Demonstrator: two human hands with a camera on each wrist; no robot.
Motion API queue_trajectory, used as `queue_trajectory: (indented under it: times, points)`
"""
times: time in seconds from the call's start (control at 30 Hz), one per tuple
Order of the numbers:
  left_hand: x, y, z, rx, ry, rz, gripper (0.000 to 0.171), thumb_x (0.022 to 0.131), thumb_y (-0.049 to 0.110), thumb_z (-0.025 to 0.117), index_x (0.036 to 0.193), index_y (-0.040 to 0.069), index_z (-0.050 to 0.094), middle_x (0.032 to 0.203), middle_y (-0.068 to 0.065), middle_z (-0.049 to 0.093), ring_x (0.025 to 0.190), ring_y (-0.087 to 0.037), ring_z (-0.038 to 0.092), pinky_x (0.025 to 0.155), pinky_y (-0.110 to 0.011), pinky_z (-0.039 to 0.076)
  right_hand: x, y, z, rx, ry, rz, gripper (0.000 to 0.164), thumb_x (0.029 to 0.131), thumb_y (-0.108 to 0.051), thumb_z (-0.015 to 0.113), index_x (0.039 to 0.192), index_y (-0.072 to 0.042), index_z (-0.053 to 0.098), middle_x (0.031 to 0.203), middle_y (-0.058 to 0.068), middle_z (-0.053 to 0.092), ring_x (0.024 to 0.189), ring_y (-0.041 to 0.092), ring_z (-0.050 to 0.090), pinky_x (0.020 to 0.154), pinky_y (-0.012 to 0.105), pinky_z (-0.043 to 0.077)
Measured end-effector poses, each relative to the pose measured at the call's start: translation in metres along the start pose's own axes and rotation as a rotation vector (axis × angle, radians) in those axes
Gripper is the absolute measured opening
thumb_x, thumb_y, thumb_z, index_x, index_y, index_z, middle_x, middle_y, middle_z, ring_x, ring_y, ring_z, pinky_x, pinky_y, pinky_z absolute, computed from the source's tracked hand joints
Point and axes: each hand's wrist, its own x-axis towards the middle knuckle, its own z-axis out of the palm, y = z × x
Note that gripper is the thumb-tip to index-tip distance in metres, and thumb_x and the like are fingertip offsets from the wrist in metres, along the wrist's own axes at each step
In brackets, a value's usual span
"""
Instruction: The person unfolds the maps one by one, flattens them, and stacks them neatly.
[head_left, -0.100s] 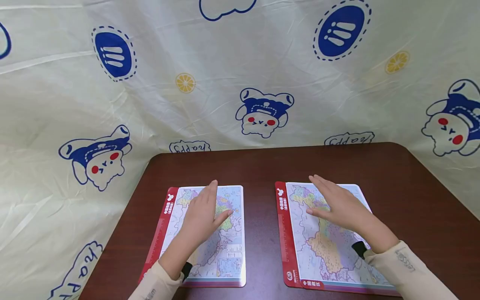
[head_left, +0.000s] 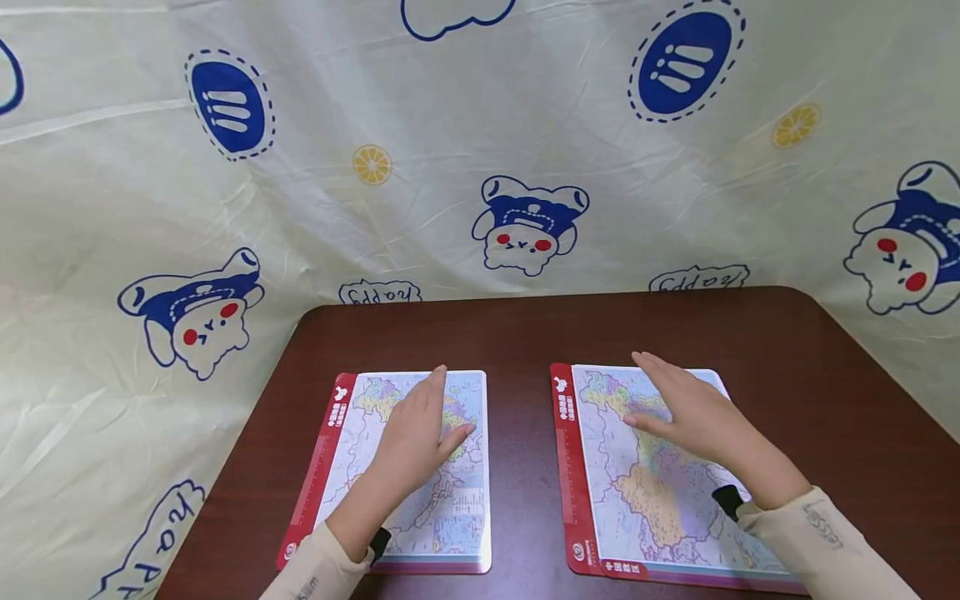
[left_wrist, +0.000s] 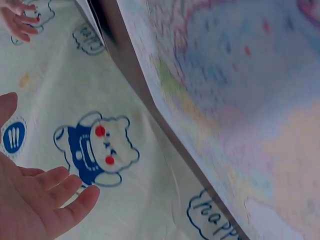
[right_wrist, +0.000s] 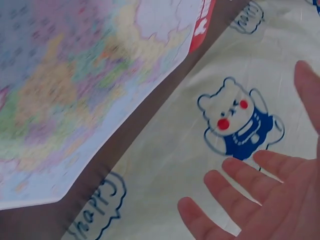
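My left hand [head_left: 416,433] hovers over the left map pad [head_left: 457,517], palm facing inward, thumb spread from straight fingers. Above the right map pad [head_left: 652,508] is my right hand [head_left: 697,417], also flat with the thumb apart. Both pads carry coloured maps with a red strip along the left side and look like stacks of sheets. In the left wrist view the left hand [left_wrist: 40,205] holds nothing beside the pad [left_wrist: 240,100]. The right wrist view likewise shows the right hand [right_wrist: 270,195] with empty fingers near its pad [right_wrist: 75,100].
A dark brown table [head_left: 517,467] bears both pads, with a strip of tabletop between them. Behind and left of it hangs a pale cloth [head_left: 420,225] printed with blue bears, badges and orange slices. Dark wrist straps [head_left: 727,502] show at the sleeves.
Both hands have shifted slightly to the right over the pads. The pads lie where they were.
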Motion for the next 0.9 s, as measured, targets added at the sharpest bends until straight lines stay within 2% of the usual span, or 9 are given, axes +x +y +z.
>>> queue_trajectory:
  times: [0.17, 0.3, 0.47, 0.6, 0.67, 0.73, 0.83, 0.9]
  points:
    - [0.0, 0.02, 0.012, -0.11, -0.047, 0.009, 0.08, 0.083, 0.041, 0.061, 0.138, -0.003, 0.024, 0.133, -0.019, 0.04, 0.12, -0.031, 0.04, 0.096, -0.042, 0.035, -0.013, 0.018, -0.006, 0.051, -0.026, 0.118, 0.095, 0.077, -0.06, 0.056, 0.14, 0.001, 0.02, 0.137, 0.028, 0.028, 0.121, 0.046, 0.029, 0.09, 0.063, 0.028]
    - [0.002, 0.037, 0.019, -0.24, -0.129, 0.017, 0.078, 0.084, 0.039, 0.06, 0.138, -0.003, 0.023, 0.137, -0.018, 0.035, 0.124, -0.03, 0.036, 0.098, -0.041, 0.033, -0.024, 0.031, -0.01, 0.066, -0.043, 0.192, 0.092, 0.079, -0.049, 0.061, 0.138, 0.007, 0.019, 0.135, 0.033, 0.025, 0.119, 0.05, 0.026, 0.089, 0.065, 0.025]
    - [0.003, 0.055, 0.023, -0.468, -0.249, -0.047, 0.077, 0.084, 0.037, 0.06, 0.14, 0.002, 0.021, 0.14, -0.014, 0.031, 0.126, -0.028, 0.031, 0.096, -0.045, 0.034, -0.035, 0.046, -0.009, 0.11, -0.067, 0.267, 0.09, 0.079, -0.043, 0.064, 0.136, 0.011, 0.018, 0.131, 0.037, 0.025, 0.116, 0.054, 0.026, 0.086, 0.066, 0.026]
    - [0.003, 0.065, 0.031, -0.639, -0.337, -0.093, 0.076, 0.085, 0.037, 0.059, 0.14, 0.002, 0.021, 0.138, -0.015, 0.032, 0.125, -0.028, 0.033, 0.096, -0.047, 0.034, -0.045, 0.06, -0.006, 0.136, -0.09, 0.324, 0.085, 0.08, -0.038, 0.065, 0.132, 0.015, 0.022, 0.125, 0.04, 0.03, 0.109, 0.054, 0.033, 0.082, 0.065, 0.032]
    - [0.002, 0.071, 0.037, -0.741, -0.391, -0.126, 0.075, 0.085, 0.037, 0.059, 0.139, 0.002, 0.022, 0.136, -0.015, 0.034, 0.123, -0.029, 0.036, 0.095, -0.046, 0.036, -0.05, 0.066, -0.004, 0.142, -0.107, 0.355, 0.083, 0.08, -0.035, 0.066, 0.128, 0.018, 0.025, 0.121, 0.041, 0.033, 0.105, 0.055, 0.037, 0.079, 0.063, 0.036]
    - [0.0, 0.077, 0.043, -0.882, -0.452, -0.184, 0.073, 0.086, 0.033, 0.059, 0.139, 0.001, 0.022, 0.136, -0.016, 0.033, 0.121, -0.03, 0.038, 0.089, -0.044, 0.041, -0.055, 0.073, -0.002, 0.145, -0.134, 0.387, 0.083, 0.079, -0.034, 0.067, 0.125, 0.021, 0.026, 0.117, 0.043, 0.034, 0.101, 0.056, 0.039, 0.076, 0.061, 0.04]
    - [-0.003, 0.087, 0.05, -1.083, -0.538, -0.302, 0.07, 0.085, 0.027, 0.06, 0.137, 0.0, 0.023, 0.134, -0.016, 0.034, 0.114, -0.03, 0.042, 0.081, -0.041, 0.046, -0.061, 0.082, 0.001, 0.149, -0.188, 0.433, 0.085, 0.078, -0.035, 0.068, 0.121, 0.025, 0.026, 0.112, 0.045, 0.036, 0.098, 0.056, 0.041, 0.073, 0.059, 0.043]
    - [-0.004, 0.093, 0.054, -1.176, -0.575, -0.377, 0.068, 0.085, 0.023, 0.061, 0.136, -0.002, 0.024, 0.131, -0.016, 0.035, 0.111, -0.03, 0.044, 0.078, -0.041, 0.048, -0.064, 0.088, 0.003, 0.159, -0.227, 0.469, 0.087, 0.076, -0.036, 0.069, 0.119, 0.026, 0.026, 0.11, 0.045, 0.037, 0.096, 0.056, 0.042, 0.072, 0.058, 0.043]
